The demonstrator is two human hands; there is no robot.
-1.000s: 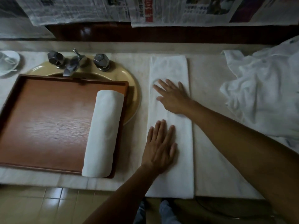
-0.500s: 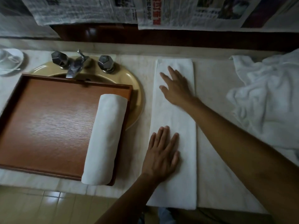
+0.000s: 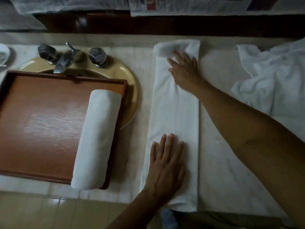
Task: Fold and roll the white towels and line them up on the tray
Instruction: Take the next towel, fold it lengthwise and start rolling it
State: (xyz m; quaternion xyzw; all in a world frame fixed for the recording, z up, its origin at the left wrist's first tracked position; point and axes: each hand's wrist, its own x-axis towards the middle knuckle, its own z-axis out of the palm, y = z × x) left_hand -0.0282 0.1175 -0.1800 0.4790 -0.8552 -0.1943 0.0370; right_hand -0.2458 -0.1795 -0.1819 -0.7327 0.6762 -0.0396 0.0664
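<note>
Bathroom vanity: beige basin [image 3: 130, 80] sunk in a pale marble counter [image 3: 222, 162], chrome tap [image 3: 63, 61] between two faceted knobs [image 3: 97, 56]. Tiled floor [image 3: 41, 212] below. Heap of white towels [image 3: 272, 76] on the counter's right end, newspaper sheets [image 3: 181, 5] along the wall behind.

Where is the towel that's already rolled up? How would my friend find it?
Find the yellowish sink with metal taps; a brown wooden tray lies across it. The rolled towel lies along the tray's right edge. It is the only log-shaped one: the next towel is a flat strip on the counter, and the rest are a crumpled pile.
</note>
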